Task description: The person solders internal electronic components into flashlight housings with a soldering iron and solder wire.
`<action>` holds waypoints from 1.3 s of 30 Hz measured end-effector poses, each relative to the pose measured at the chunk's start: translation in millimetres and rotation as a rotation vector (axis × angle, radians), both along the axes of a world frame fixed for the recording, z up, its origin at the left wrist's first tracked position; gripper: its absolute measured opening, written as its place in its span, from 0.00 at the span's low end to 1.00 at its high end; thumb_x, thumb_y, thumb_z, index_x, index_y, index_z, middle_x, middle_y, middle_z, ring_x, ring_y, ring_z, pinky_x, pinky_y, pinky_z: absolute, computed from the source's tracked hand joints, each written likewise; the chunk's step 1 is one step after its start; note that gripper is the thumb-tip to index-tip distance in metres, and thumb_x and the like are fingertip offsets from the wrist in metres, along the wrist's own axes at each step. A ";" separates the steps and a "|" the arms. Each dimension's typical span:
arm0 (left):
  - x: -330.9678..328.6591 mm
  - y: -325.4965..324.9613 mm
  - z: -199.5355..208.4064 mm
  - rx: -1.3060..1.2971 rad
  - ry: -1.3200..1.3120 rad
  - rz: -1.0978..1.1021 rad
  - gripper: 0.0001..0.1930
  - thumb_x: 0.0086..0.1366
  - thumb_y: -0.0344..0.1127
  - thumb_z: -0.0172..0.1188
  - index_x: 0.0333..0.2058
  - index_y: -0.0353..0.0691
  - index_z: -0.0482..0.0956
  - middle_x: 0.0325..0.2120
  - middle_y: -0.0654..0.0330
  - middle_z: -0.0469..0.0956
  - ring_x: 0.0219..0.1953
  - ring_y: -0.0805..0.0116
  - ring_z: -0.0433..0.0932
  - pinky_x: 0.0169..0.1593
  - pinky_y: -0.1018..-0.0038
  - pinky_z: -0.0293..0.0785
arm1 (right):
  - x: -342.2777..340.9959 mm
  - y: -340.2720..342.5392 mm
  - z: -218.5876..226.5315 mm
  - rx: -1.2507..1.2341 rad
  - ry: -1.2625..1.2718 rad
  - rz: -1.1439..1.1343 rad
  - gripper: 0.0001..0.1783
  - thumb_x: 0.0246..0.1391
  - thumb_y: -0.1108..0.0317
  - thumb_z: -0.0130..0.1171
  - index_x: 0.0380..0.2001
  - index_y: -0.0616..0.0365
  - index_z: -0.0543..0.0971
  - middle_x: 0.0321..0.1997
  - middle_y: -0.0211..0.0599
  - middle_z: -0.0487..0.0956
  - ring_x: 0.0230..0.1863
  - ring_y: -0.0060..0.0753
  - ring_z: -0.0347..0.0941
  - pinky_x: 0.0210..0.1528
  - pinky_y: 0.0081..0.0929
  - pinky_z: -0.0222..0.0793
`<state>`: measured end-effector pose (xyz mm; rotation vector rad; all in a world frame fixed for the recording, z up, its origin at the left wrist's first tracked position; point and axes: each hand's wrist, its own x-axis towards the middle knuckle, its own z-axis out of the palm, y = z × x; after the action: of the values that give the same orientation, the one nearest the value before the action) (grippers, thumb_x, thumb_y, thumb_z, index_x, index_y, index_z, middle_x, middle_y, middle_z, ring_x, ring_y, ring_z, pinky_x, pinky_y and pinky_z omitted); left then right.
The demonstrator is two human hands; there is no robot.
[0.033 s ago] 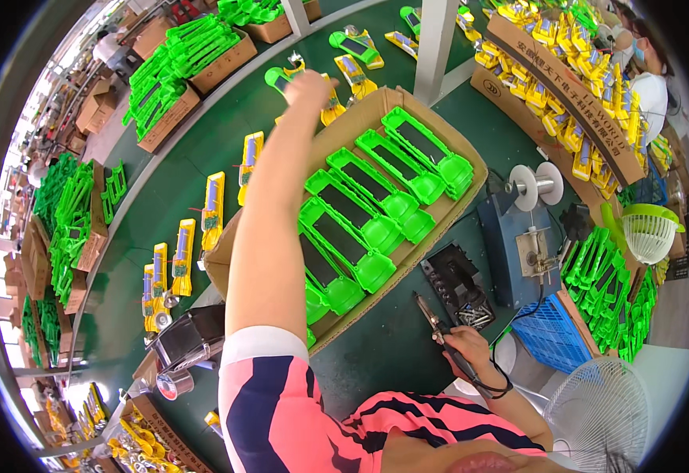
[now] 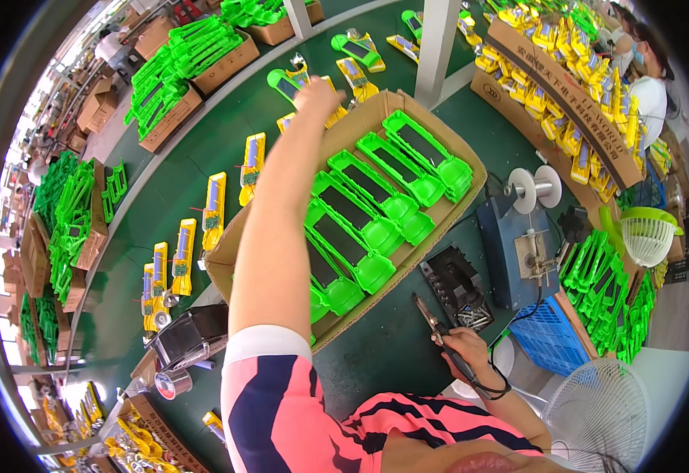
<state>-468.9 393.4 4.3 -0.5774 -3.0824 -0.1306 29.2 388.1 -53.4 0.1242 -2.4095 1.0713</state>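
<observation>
Head view, left hand: the left hand (image 2: 321,96) reached out over the far side of the dark green counter (image 2: 356,370), close to a bright green plastic piece with a rounded end (image 2: 281,82) and above yellow plastic housings; whether its fingers were apart, together or on something I cannot tell (the back of the hand hid them).
Right hand: the right hand (image 2: 466,353) was wrapped firmly around a black-handled soldering iron with a slim metal barrel (image 2: 434,323), its tip pointing up and to the left, near the box.
Open cardboard box: the brown open-topped cardboard box (image 2: 360,120) stood tilted across the middle of the counter, partly behind the left forearm, and held a row of bright green plastic frames with rounded cup ends (image 2: 373,270).
Yellow row: yellow plastic housings carrying purple-blue cylinders (image 2: 214,209) lay spaced out along the counter, left of the box and beyond it.
Right of the box: a black tray of small metal parts (image 2: 459,280) lay between the box and a blue metal housing (image 2: 498,252), with a white spool (image 2: 525,191) just above that housing.
Lower left: a black boxy object (image 2: 191,335) stood near a reel of silvery wire (image 2: 173,384).
Upper right: a long brown carton (image 2: 565,96) stood among heaps of yellow pieces, and a co-worker in white (image 2: 649,102) was beyond it.
</observation>
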 end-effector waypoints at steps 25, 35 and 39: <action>27.7 -181.1 -0.4 0.024 -0.259 0.057 0.35 0.31 0.51 0.68 0.36 0.29 0.75 0.39 0.48 0.74 0.39 0.57 0.76 0.41 0.67 0.73 | -0.3 -5.5 -1.2 -0.079 0.048 -0.005 0.19 0.35 0.79 0.59 0.37 0.63 0.72 0.29 0.40 0.77 0.29 0.42 0.73 0.34 0.30 0.69; 29.0 -355.7 56.5 -0.095 -0.222 0.309 0.23 0.30 0.45 0.67 0.25 0.34 0.78 0.25 0.53 0.77 0.24 0.63 0.77 0.29 0.69 0.73 | -8.3 -9.9 9.0 -0.116 0.069 0.008 0.12 0.49 0.71 0.54 0.36 0.66 0.71 0.31 0.43 0.78 0.29 0.39 0.74 0.35 0.29 0.68; 76.6 -383.5 16.0 0.001 -0.214 0.310 0.34 0.30 0.48 0.69 0.39 0.36 0.74 0.34 0.48 0.76 0.39 0.56 0.76 0.43 0.68 0.72 | -4.8 -8.8 6.8 -0.114 0.074 -0.006 0.12 0.49 0.71 0.54 0.36 0.66 0.71 0.30 0.42 0.78 0.29 0.40 0.74 0.35 0.29 0.68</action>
<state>-392.2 9.9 20.4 -0.0834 -3.3281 -0.2030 24.4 379.3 -46.6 0.1162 -2.2769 1.1775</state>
